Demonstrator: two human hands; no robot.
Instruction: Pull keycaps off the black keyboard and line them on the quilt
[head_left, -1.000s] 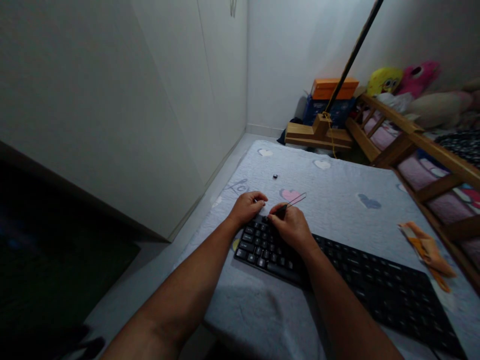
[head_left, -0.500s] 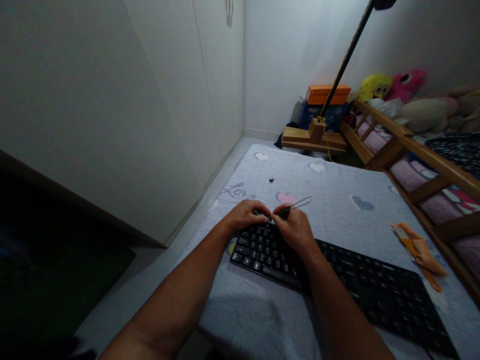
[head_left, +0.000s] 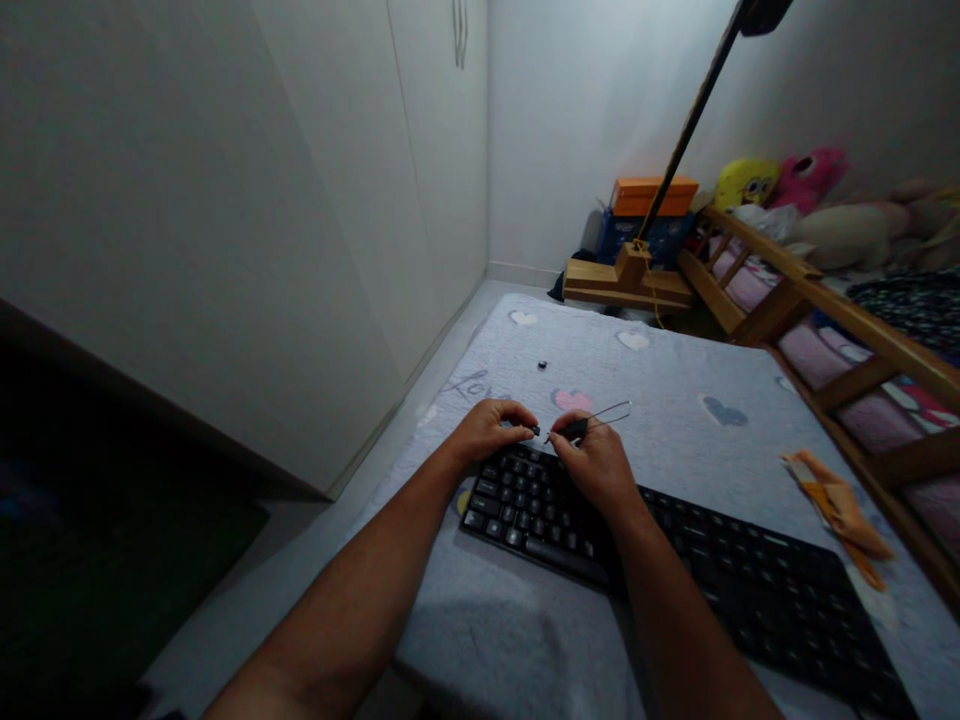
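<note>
A black keyboard lies slanted on the cloth-covered table, partly hidden under my right forearm. Above its upper left edge, my left hand pinches a small dark piece, probably a keycap, between thumb and fingertips. Just to the right, my right hand is closed on a tool with a black handle and thin wire loops that point up to the right. A small gap parts the fingertips of the two hands. Farther back, one small black keycap rests on the cloth.
An orange cloth with an orange-handled brush lies at the table's right. The patterned tablecloth carries hearts. A wooden bed rail borders the right side, a white cabinet the left. Behind stands a wooden stand with a black pole.
My fingertips have moved slightly apart, and the small dark piece now shows in my left hand. The tool has shifted a little to the right with my right hand.
</note>
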